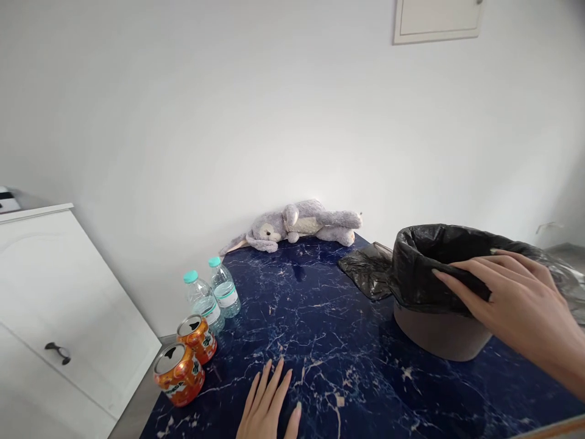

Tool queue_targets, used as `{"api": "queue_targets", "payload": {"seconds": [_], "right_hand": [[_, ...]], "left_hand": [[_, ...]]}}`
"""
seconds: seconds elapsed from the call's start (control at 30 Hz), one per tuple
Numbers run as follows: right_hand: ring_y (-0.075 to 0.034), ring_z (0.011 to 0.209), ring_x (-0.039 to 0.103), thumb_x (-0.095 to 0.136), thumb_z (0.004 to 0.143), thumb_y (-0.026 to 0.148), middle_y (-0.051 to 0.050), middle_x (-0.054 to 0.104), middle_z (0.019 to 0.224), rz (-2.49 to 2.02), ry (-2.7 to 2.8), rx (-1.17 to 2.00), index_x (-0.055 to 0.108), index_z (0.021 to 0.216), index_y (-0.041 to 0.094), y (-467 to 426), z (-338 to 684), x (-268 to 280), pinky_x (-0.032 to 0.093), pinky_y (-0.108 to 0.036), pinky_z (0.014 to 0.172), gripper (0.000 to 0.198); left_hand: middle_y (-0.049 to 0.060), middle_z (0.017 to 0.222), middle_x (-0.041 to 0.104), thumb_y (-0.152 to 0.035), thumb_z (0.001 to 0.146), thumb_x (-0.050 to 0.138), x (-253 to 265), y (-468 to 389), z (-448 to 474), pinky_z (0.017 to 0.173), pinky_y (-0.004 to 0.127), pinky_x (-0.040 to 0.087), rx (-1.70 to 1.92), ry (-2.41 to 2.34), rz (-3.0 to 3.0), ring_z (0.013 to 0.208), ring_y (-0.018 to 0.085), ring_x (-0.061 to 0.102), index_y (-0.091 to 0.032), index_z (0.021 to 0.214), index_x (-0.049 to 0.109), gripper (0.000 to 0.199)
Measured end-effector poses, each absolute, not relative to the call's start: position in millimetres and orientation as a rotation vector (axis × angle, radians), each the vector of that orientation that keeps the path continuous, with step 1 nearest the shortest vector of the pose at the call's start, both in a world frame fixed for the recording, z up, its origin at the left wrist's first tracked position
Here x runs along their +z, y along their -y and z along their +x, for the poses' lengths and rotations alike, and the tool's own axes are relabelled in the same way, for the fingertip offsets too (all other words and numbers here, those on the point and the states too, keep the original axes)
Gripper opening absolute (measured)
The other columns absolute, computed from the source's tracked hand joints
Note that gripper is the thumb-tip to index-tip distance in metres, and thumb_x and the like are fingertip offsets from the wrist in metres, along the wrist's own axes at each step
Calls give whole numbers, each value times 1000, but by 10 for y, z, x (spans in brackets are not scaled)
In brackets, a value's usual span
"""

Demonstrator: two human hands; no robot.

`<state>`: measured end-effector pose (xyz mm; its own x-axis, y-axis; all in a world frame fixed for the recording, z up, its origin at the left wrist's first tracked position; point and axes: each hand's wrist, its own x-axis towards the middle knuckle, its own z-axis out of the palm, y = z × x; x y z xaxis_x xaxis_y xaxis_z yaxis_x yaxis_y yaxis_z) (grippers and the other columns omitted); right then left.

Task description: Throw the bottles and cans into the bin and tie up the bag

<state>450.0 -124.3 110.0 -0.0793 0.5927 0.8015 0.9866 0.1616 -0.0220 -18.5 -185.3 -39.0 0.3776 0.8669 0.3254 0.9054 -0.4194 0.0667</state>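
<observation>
My right hand grips the near rim of a trash can through its black plastic liner, thumb outside and fingers over the edge. The liner is folded down around the can, and loose parts of it spread to both sides. Flat on the dark blue marbled table lies my left hand, fingers stretched out, holding nothing. To its left stand two opened orange soda cans, a nearer one and a farther one. Behind them are two clear bottles with teal caps.
A grey plush bunny lies on its side at the table's far edge, against the white wall. Left of the table stands a white cabinet with a dark handle. A panel is set high in the wall.
</observation>
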Motion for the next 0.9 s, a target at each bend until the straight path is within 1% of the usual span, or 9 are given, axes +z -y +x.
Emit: {"api": "queue_targets", "payload": {"seconds": [0.2,0.3,0.4,0.5,0.57,0.67,0.73,0.8,0.9], "right_hand": [[-32,105,69,49,102,69,-8,76,102,-1275,1852,-556,70,102,29,1503,4253,1199,44,-54,109,45],[-31,106,68,60,101,59,-6,74,101,-1112,1898,-372,70,99,29,1583,3951,1268,48,-52,105,31],[-30,115,66,65,102,46,-5,75,103,-965,1948,-218,70,97,30,1522,3627,1311,45,-56,113,17],[-35,145,48,64,102,42,-5,71,132,-910,1949,-136,71,97,31,1344,3340,1311,29,-67,126,14],[-39,158,29,61,104,43,-3,54,157,-900,1936,-42,72,98,30,1203,3189,1290,28,-70,126,18],[-40,164,10,58,105,45,4,23,176,-873,1923,111,73,108,31,1025,3023,1239,32,-67,126,21],[-39,165,1,58,105,47,9,4,179,-874,1915,194,67,132,39,952,2950,1189,30,-65,127,30],[-38,165,-3,62,102,51,10,-11,179,-901,1874,279,38,160,48,915,2904,1115,31,-62,128,62],[-36,165,-1,70,95,57,5,-16,179,-948,1751,441,-5,169,48,888,2884,960,29,-58,129,105]], "left_hand": [[-3,165,44,-43,107,53,-419,1868,-181,115,56,53,-522,1648,-2487,148,34,50,-42,164,37,59],[-3,166,43,-42,106,55,-413,1880,-177,117,55,51,-552,1649,-2488,148,34,49,-43,164,36,61],[-3,166,42,-44,106,54,-398,1880,-175,116,56,52,-526,1660,-2497,148,35,49,-43,164,36,60],[-3,166,41,-43,106,54,-400,1868,-179,115,56,53,-513,1670,-2501,148,36,47,-43,164,35,61],[-4,166,41,-42,106,56,-415,1857,-186,115,55,53,-524,1670,-2502,149,35,47,-45,165,33,63],[-4,166,42,-43,106,55,-439,1842,-197,114,55,54,-512,1678,-2495,147,35,50,-47,165,29,64],[-5,166,41,-44,107,54,-441,1839,-199,113,55,55,-494,1686,-2492,147,35,50,-47,165,28,64],[-5,166,41,-44,107,53,-427,1841,-195,113,56,55,-480,1685,-2495,148,35,49,-47,165,28,63],[-5,166,41,-43,107,54,-390,1850,-184,112,57,55,-482,1683,-2496,148,35,48,-47,165,27,64]]}}
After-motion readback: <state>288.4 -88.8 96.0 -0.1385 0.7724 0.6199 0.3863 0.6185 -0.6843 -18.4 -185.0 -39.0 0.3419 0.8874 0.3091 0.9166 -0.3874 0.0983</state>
